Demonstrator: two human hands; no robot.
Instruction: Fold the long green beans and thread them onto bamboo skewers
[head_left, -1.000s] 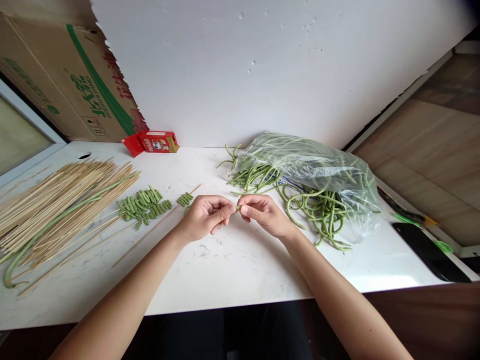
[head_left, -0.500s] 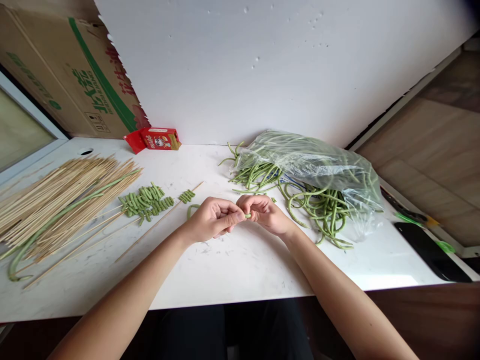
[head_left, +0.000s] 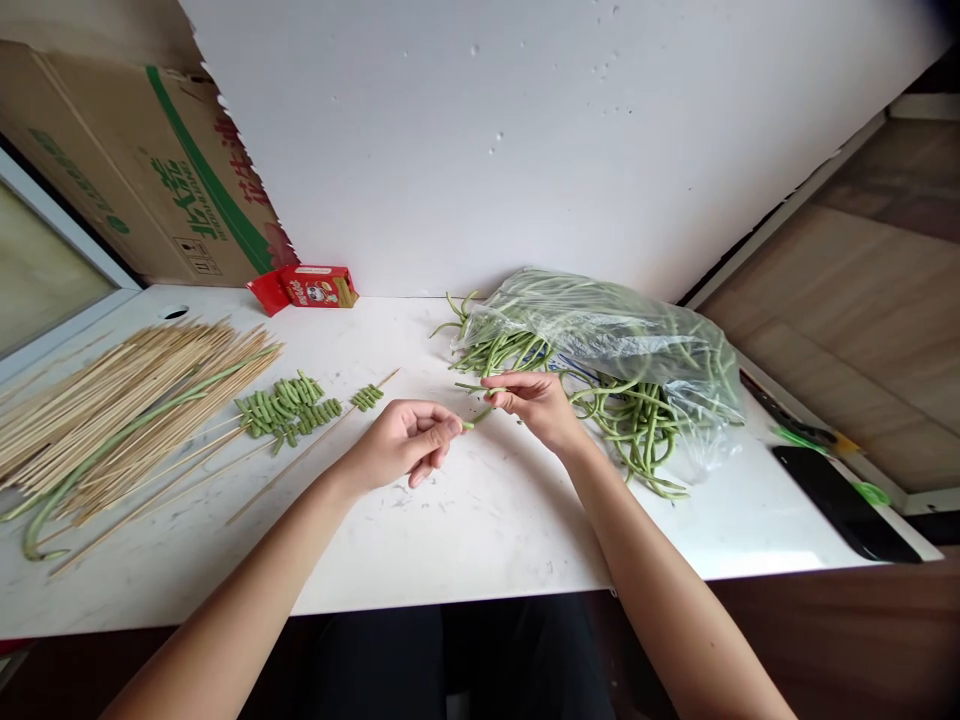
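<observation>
My left hand (head_left: pixel 414 440) is closed, thumb against the fingers, on the end of a long green bean (head_left: pixel 478 418). From there the bean runs up to my right hand (head_left: pixel 534 402), whose thumb and forefinger are pinched on it. Left of my hands, a bamboo skewer (head_left: pixel 300 460) lies slantwise with a row of short bean pieces (head_left: pixel 367 397) threaded near its tip. Beside it sits a cluster of filled skewers (head_left: pixel 281 408), packed with cut bean pieces. Loose long beans (head_left: pixel 649 430) spill from a clear plastic bag (head_left: pixel 607 310) behind my right hand.
A large pile of bare skewers (head_left: pixel 135 400) covers the table's left side, with a long bean (head_left: pixel 112 450) across it. An opened red box (head_left: pixel 319 287) stands at the back near a cardboard carton (head_left: pixel 142 180). A black phone (head_left: pixel 844 500) lies at the right edge.
My hands have moved apart, the left one leftward and the right one slightly up. The bean now shows stretched between them. The bean loop behind my left hand is out of sight.
</observation>
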